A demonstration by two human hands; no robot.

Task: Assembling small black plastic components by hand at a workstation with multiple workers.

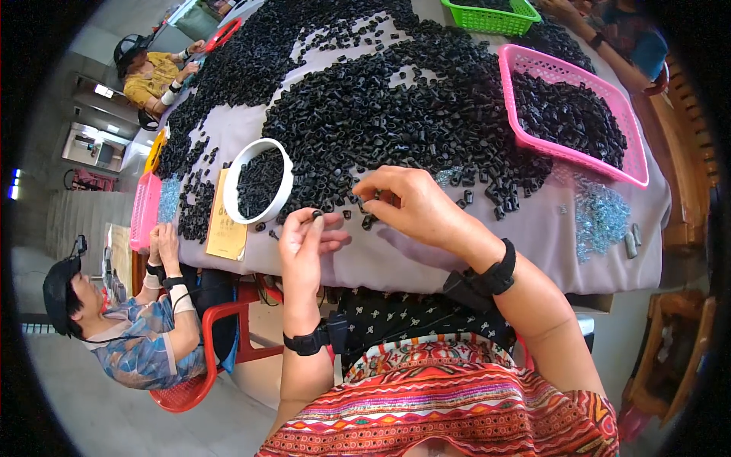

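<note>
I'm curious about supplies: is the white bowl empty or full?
Not empty: in the white bowl, small black parts hide the bottom. Exactly how full, I cannot tell.

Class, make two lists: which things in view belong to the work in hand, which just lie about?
Seemingly part of the work:
small black piece, held in the left hand
pile of black pieces by the right hand
round white bowl holding black parts

Probably lying about:
yellow booklet by the bowl
small grey objects
</note>
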